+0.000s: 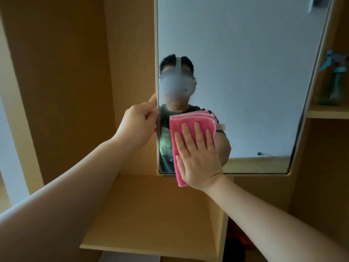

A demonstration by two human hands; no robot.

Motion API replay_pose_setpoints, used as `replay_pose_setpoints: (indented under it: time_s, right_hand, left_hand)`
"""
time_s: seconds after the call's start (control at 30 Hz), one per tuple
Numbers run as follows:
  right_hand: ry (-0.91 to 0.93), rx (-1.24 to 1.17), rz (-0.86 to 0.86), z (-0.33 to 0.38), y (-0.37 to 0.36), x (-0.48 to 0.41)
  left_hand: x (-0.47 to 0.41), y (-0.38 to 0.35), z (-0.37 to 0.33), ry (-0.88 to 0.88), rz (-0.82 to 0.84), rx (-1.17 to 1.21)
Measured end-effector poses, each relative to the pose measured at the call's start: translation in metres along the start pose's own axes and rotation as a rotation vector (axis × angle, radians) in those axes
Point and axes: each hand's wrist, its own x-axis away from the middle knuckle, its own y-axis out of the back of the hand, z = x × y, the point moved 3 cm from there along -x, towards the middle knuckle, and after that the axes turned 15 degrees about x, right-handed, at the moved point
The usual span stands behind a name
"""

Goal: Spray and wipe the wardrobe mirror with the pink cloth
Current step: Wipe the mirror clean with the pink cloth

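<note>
Pressing flat, the right grip lies with straight, spread fingers on the cloth and pushes it against the mirror near its lower left corner. Nothing curls round the fabric, so this grip is open, working by palm pressure alone. The cloth is folded into a pad, and its lower end hangs past the mirror's bottom edge.

The left grip is closed round the mirror's left edge, level with the top of the cloth. It seems to steady the panel; its fingertips are partly hidden behind the edge.

Off to the right, a bottle stands upright on a shelf beside the mirror's right edge, well apart from both grips.

The wiping step looks to be in hand, with spraying likely done, since the bottle is set aside; no droplets can be made out on the glass. Most of the surface lies above and to the right of the pad. The next move calls for sweeping the cloth across toward the right edge and then upward in overlapping passes, with even pressure while the left grip braces the panel.
</note>
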Motion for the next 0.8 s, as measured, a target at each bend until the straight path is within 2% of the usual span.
replay_pose_setpoints:
  time_s: [0.27,0.57,0.8]
  right_hand:
    - [0.072,-0.027,0.025,0.015,0.003,-0.002]
    - [0.148,-0.049,0.028,0.027,0.003,-0.001]
    - [0.219,-0.06,0.044,0.037,0.002,0.008]
  left_hand:
    - [0.001,0.0,0.001,-0.022,0.014,0.009]
    - [0.003,-0.001,-0.006,-0.042,-0.013,-0.115]
    - [0.002,0.0,-0.003,-0.009,0.003,-0.063]
